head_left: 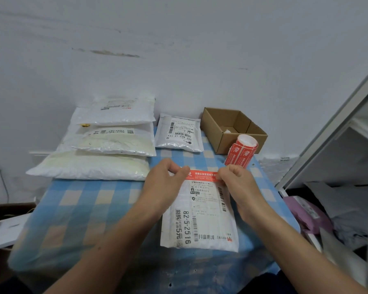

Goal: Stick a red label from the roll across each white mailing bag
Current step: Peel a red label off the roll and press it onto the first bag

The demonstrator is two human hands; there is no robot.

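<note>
The light over my table is soft, cool and rather dim, and I can pick out no plain source. The wall looks flat blue-grey. My left hand and right hand cast barely any shadow on the white mailing bag. Its black print reads sharp, and so does the red label I pinch. The stacked bags show a mild sheen but no hard glare. Toward the edges the wide lens bends things: the shelf frame leans, and my forearms and the checked cloth turn soft and smeared.
</note>
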